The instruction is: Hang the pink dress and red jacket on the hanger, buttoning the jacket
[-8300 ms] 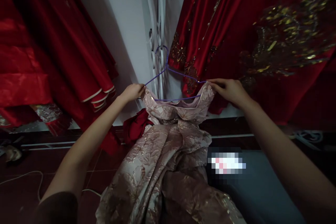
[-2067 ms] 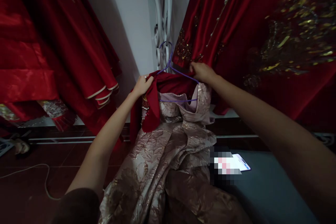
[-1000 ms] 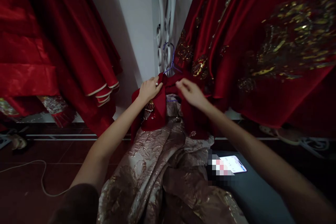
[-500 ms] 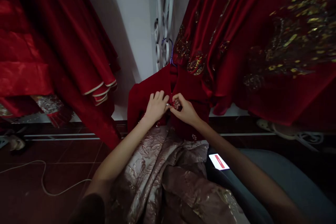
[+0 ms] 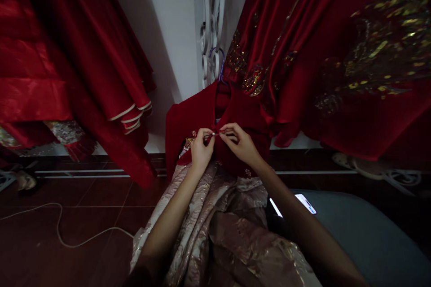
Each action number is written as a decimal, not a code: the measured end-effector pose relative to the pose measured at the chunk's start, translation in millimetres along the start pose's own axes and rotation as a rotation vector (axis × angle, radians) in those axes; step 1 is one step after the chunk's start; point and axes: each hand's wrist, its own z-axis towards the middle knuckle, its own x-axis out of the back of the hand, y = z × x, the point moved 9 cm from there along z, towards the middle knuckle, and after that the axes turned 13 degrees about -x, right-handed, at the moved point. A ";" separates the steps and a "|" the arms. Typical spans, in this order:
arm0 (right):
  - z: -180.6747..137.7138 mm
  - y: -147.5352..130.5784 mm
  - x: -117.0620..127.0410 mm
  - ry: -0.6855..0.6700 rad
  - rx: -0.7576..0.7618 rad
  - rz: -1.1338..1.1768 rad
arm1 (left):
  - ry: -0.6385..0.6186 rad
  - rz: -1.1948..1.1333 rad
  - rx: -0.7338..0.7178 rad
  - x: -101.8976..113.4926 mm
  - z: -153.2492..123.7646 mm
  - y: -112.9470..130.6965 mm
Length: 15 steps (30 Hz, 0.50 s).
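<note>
A dark red jacket (image 5: 188, 114) hangs in front of me on a purple hanger (image 5: 221, 65), its collar parted at the top. At its front edge, the thumb and fingertips of my left hand (image 5: 201, 150) are pinched on a small pale button (image 5: 213, 134). Facing it, my right hand (image 5: 241, 143) pinches the opposite front edge, and the fingertips of both hands nearly meet. Anything finer between the fingers is too small to make out. A jewelled gold ornament (image 5: 186, 147) shows on the jacket beside my left hand. Below, shiny pinkish-brown fabric (image 5: 215, 193) spreads under my forearms.
Red garments (image 5: 111, 67) hang at the left, and gold-sequined red garments (image 5: 387, 54) at the right. White scrolled metalwork (image 5: 212, 13) rises behind the jacket. A grey seat (image 5: 353, 228) bears a lit phone (image 5: 305, 204), partly behind my right forearm. A white cable (image 5: 60, 228) crosses the tiled floor.
My left hand has gone from lying spread on the jacket to a pinch at its front edge. The right hand still pinches there. The collar gapes wider, and the gold ornament is uncovered.
</note>
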 end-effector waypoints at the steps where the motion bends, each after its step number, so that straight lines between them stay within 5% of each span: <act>1: -0.4 -2.4 0.5 0.002 0.001 -0.008 | -0.024 0.022 -0.001 -1.1 0.6 2.4; 15: -9.1 -35.9 11.7 0.168 0.104 -0.173 | -0.327 0.108 -0.135 -3.8 21.0 29.2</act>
